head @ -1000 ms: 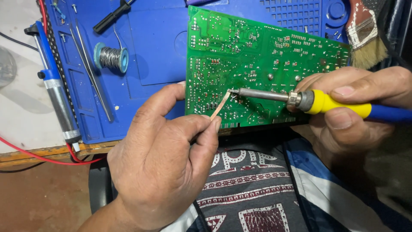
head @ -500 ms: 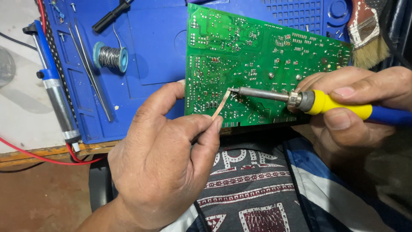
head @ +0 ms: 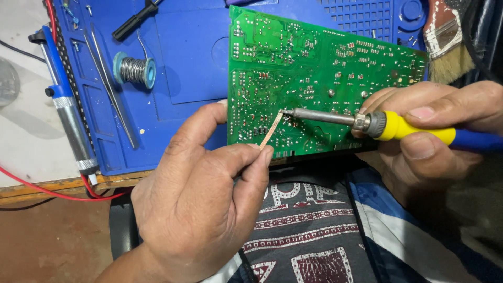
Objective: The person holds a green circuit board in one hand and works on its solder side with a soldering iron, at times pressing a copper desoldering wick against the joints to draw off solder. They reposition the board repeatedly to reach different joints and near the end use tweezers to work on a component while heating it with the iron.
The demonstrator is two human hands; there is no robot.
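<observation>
Item: copper braid strip [head: 271, 131], thin, light, limp-looking; best pinched near its lower end, as the left hand [head: 204, 204] is doing between thumb and forefinger. Its long axis is slanting up-right, tip meeting the green circuit board [head: 314, 78].

Item: soldering iron [head: 367, 123], stiff, probably hot at the tip; the right hand [head: 435, 131] is closing around its yellow grip, shaft pointing left. The board is overhanging the counter's [head: 26, 136] near edge, atop a blue mat [head: 188, 63].
</observation>
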